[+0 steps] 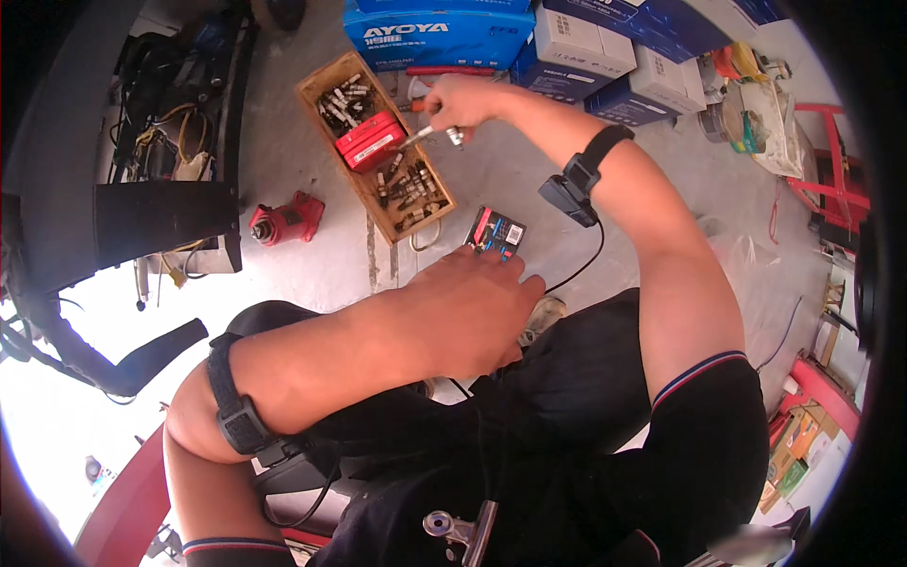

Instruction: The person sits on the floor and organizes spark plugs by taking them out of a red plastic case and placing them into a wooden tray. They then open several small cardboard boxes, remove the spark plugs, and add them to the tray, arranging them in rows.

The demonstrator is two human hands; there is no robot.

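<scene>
My right hand [460, 99] is over the right edge of a wooden box [448, 205]. Its fingers are closed on a slim metal rod [418, 137], whose far end points into the box. Just below these fingers is a short silvery piece like a spark plug [455, 136]; whether it is gripped is unclear. Used spark plugs [340, 106] lie in the box's far part and more in its near part, with a red case [368, 142] between. My left hand [475, 312] is above my lap, partly covering a small dark printed box [499, 230]. Its grip is hidden.
A red bottle jack [287, 220] lies left of the wooden box. Blue AYOYA battery cartons [439, 42] and white-and-blue cartons [581, 42] line the far side. Dark machinery [170, 212] stands at left. A black cable [588, 262] hangs from my right forearm strap.
</scene>
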